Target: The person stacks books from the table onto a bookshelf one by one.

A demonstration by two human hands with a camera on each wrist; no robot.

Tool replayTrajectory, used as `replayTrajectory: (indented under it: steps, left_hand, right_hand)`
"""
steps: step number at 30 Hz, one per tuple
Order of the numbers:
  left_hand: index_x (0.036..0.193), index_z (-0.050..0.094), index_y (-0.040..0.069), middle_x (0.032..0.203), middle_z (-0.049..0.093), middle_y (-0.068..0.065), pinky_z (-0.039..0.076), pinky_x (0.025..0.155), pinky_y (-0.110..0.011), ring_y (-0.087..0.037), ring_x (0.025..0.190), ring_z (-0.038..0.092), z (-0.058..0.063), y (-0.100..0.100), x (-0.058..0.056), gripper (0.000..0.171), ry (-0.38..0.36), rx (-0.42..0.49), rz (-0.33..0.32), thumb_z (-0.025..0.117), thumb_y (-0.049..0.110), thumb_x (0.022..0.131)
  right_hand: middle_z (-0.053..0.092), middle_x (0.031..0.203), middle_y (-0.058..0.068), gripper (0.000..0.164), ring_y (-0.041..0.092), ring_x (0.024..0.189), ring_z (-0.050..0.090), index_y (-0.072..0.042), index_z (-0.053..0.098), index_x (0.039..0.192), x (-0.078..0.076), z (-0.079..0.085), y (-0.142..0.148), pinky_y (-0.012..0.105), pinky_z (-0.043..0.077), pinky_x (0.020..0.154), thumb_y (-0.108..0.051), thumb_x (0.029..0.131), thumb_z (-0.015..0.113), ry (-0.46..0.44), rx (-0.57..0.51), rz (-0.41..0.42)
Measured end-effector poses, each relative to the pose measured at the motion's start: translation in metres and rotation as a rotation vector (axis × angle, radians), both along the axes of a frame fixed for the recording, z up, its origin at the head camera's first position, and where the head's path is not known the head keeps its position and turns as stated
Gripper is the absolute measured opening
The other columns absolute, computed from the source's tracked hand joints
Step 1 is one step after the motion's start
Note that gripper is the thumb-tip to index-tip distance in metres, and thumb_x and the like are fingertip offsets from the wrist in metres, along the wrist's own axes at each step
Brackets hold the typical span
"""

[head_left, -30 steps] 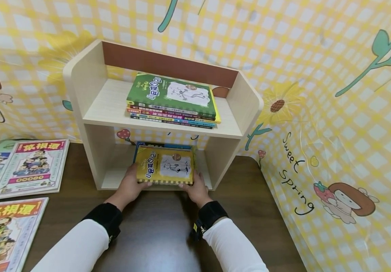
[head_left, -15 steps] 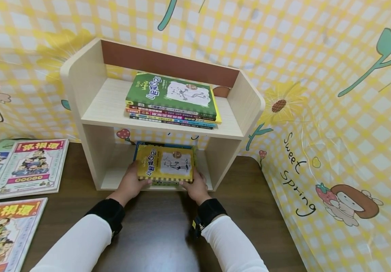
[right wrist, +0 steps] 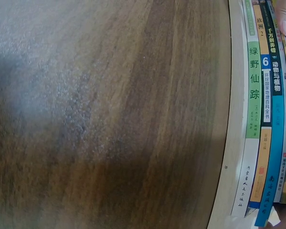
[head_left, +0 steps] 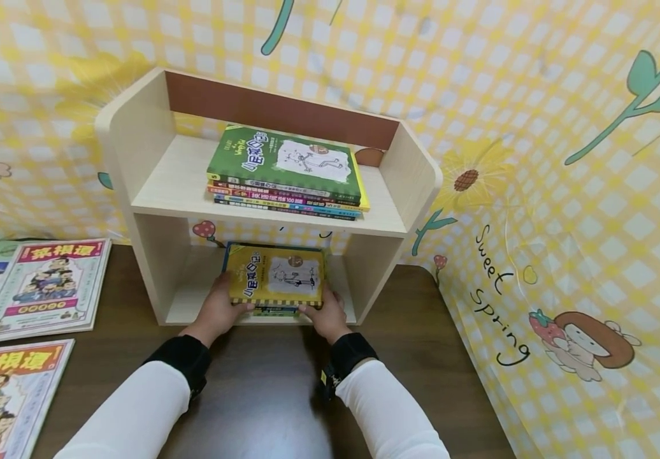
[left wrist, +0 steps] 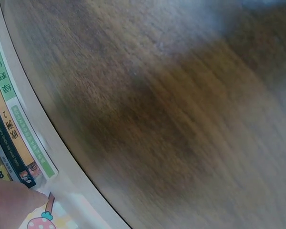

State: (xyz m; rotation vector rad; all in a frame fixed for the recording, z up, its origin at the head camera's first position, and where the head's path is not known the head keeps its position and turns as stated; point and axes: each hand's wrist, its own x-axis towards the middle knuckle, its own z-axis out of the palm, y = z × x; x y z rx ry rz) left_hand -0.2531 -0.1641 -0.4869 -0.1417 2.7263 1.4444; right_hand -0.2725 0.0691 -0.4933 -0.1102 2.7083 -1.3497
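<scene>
In the head view a yellow cartoon-cover book [head_left: 275,275] lies flat on top of a stack of books [head_left: 275,312] on the lower shelf. My left hand [head_left: 217,312] grips the yellow book at its left end, thumb along the front edge. My right hand [head_left: 328,315] holds the opposite end the same way. Below it, book spines [right wrist: 254,86] face forward in the right wrist view, one green and white, one orange, one blue. The left wrist view shows part of my left hand [left wrist: 12,202] beside the spines. My other fingers are mostly hidden at the stack's sides.
A pale wooden two-tier bookshelf [head_left: 152,204] stands on the dark wooden table [head_left: 261,395]. Its upper tier bears several stacked books, a green cartoon book [head_left: 286,162] uppermost. Magazines [head_left: 43,287] lie at the left. A yellow checked cloth [head_left: 536,210] hangs behind and to the right.
The yellow book has slid backward on the stack, covering most of the blue-edged book behind it. More of the spines below now shows at the front. Both hands keep their grip.
</scene>
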Motion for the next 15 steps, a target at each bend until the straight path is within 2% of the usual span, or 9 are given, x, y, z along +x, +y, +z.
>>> replayTrajectory:
  steps: [6, 15]
  left_hand:
    - [0.153, 0.003, -0.002, 0.154, 0.014, -0.029, 0.018, 0.116, -0.052, -0.044, 0.141, 0.022, -0.0012, 0.0011, 0.0016, 0.092, -0.016, 0.003, 0.008, 0.069, 0.01, 0.089]
    - [0.152, 0.009, -0.002, 0.15, 0.021, -0.03, 0.022, 0.114, -0.053, -0.043, 0.136, 0.03, -0.0006, 0.0011, 0.0019, 0.087, 0.018, -0.012, 0.01, 0.068, 0.009, 0.09]
  right_hand:
    - [0.026, 0.153, 0.025, 0.079, 0.044, 0.142, 0.017, -0.008, 0.02, 0.154, -0.0002, -0.0039, -0.0013, 0.061, 0.022, 0.109, -0.027, 0.093, 0.066, 0.005, -0.003, -0.004]
    - [0.022, 0.153, 0.029, 0.08, 0.045, 0.142, 0.017, -0.006, 0.018, 0.154, 0.0016, -0.0038, -0.0037, 0.058, 0.026, 0.11, -0.029, 0.093, 0.065, -0.008, -0.017, -0.015]
